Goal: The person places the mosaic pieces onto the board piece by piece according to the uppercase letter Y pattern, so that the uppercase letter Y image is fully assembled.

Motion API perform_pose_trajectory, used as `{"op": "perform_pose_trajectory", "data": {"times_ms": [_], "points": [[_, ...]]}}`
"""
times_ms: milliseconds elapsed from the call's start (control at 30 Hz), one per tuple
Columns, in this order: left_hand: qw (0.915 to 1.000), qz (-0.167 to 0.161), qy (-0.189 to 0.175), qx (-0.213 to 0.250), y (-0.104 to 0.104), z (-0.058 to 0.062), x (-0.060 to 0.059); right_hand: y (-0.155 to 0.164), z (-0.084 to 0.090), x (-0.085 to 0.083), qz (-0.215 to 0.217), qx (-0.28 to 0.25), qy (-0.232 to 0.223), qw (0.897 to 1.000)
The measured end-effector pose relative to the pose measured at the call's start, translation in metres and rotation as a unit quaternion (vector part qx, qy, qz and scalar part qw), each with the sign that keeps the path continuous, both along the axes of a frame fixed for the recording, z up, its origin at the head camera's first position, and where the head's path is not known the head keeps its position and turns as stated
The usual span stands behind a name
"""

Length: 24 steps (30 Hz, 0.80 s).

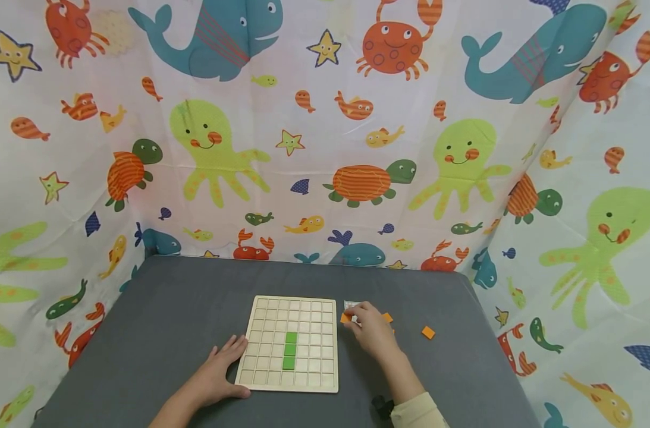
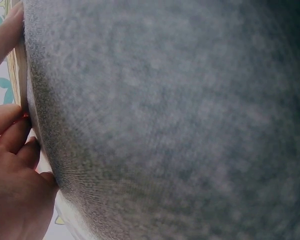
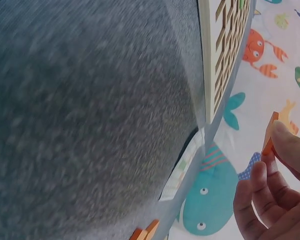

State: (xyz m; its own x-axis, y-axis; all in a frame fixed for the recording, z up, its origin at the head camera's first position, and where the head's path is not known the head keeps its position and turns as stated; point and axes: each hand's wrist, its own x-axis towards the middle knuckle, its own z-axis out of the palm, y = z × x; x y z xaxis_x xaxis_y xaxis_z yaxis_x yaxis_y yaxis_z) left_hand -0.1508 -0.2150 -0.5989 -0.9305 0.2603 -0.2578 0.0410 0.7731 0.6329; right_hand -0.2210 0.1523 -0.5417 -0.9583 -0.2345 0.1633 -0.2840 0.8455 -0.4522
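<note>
Two green tiles (image 1: 290,351) sit in the board (image 1: 266,356) mid-table; we see our right hand (image 1: 371,329) pinching an orange tile (image 3: 269,134) beside its right edge, left hand (image 1: 220,370) flat, bracing the board's left edge.

We see a pale wooden grid board (image 1: 288,343) lying flat on the grey table with two green tiles (image 1: 290,350) stacked in one middle column, and a thin orange tile (image 3: 269,135) lifted just beyond its right edge.
</note>
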Motion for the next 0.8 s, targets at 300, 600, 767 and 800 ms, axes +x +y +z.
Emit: {"op": "perform_pose_trajectory", "data": {"times_ms": [300,600,767,800], "points": [[1.0,0.0,0.006,0.002,-0.001,-0.001,0.0,-0.015,-0.001,-0.003,0.012,0.003,-0.004,1.0],[0.9999,-0.003,0.01,0.002,0.0,-0.002,0.0,-0.027,-0.003,-0.007,0.027,0.003,-0.004,1.0],[0.9999,-0.002,0.011,0.004,-0.001,-0.002,0.0,-0.034,-0.002,-0.01,0.035,-0.003,-0.003,0.999],[0.9999,-0.002,0.012,0.004,-0.002,-0.003,0.0,-0.035,-0.001,-0.011,0.037,-0.006,-0.004,0.999]]}}
